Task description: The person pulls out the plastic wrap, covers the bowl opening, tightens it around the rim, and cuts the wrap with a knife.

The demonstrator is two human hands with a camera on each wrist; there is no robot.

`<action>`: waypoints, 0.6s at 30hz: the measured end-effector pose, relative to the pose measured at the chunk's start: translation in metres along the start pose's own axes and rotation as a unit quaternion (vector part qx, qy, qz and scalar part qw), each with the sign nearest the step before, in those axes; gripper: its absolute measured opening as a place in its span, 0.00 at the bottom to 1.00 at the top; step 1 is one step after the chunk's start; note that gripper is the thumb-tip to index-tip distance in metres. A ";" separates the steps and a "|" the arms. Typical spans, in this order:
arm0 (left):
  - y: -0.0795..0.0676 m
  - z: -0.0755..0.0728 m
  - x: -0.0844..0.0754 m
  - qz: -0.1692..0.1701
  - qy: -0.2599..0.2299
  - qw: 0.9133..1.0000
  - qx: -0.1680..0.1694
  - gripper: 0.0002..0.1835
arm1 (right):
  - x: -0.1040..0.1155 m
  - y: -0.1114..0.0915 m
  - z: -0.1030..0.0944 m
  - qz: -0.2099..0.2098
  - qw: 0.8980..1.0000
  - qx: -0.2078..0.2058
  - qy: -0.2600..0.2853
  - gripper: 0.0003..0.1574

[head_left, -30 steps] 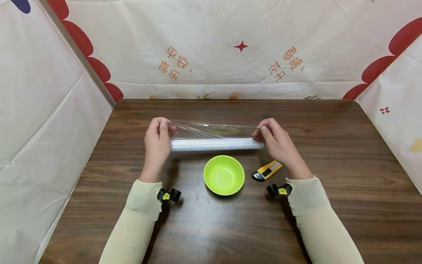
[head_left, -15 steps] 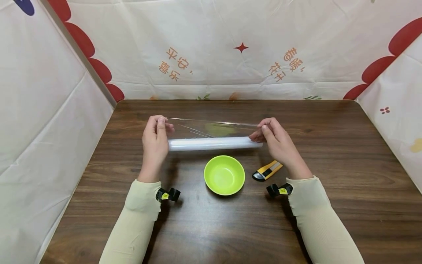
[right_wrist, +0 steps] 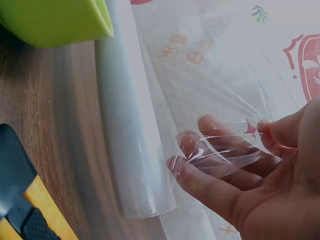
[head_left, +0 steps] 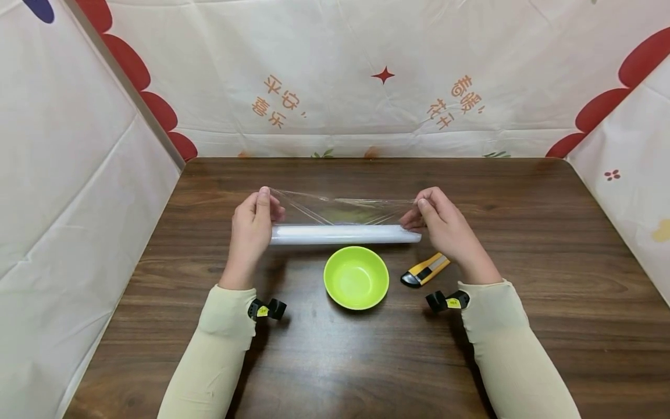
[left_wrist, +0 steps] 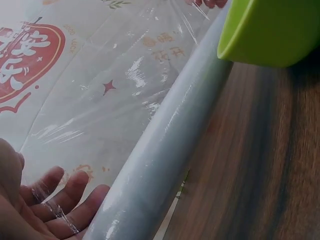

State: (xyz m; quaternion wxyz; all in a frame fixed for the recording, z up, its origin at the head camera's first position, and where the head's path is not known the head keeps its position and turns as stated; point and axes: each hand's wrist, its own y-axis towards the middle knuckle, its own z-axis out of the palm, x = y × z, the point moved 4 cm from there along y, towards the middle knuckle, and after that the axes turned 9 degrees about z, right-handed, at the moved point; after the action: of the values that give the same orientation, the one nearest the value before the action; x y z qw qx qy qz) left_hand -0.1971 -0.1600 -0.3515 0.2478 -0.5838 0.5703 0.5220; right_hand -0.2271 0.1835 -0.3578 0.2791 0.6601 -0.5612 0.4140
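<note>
A roll of cling film (head_left: 345, 234) lies crosswise beyond a lime-green bowl (head_left: 356, 278). From the roll, a clear sheet of film (head_left: 340, 210) stretches up and away between my two hands. My left hand (head_left: 252, 224) pinches the sheet's left corner between thumb and forefinger, the other fingers spread behind the film beside the roll's left end. At the right corner, my right hand (head_left: 445, 224) pinches the film with its thumb; in the right wrist view, creased film (right_wrist: 215, 150) lies over its fingers near the roll's end (right_wrist: 145, 200).
A yellow and black utility knife (head_left: 425, 270) lies right of the bowl, near my right wrist. Black wrist cameras (head_left: 269, 309) sit on both sleeves. The brown wooden table (head_left: 335, 372) ends at a printed white cloth (head_left: 335, 70) at the back.
Over the last half second my left hand has shifted slightly right, and the roll has moved a little toward me. The film's top edge sags more. Both hands keep their pinch.
</note>
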 end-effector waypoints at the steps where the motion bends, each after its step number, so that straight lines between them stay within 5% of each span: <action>1: 0.000 0.000 0.000 0.000 -0.001 1.000 0.003 0.31 | 0.000 0.000 -0.001 0.002 1.000 0.001 0.002 0.23; 18: 0.003 0.000 0.003 0.000 -0.023 1.000 0.005 0.32 | 0.006 -0.005 -0.006 -0.044 0.999 -0.003 0.001 0.21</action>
State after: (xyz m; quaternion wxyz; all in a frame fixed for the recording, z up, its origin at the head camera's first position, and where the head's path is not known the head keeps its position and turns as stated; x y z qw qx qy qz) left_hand -0.1999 -0.1620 -0.3534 0.2638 -0.5706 0.5667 0.5326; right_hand -0.2238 0.1866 -0.3490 0.2994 0.6827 -0.5329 0.4004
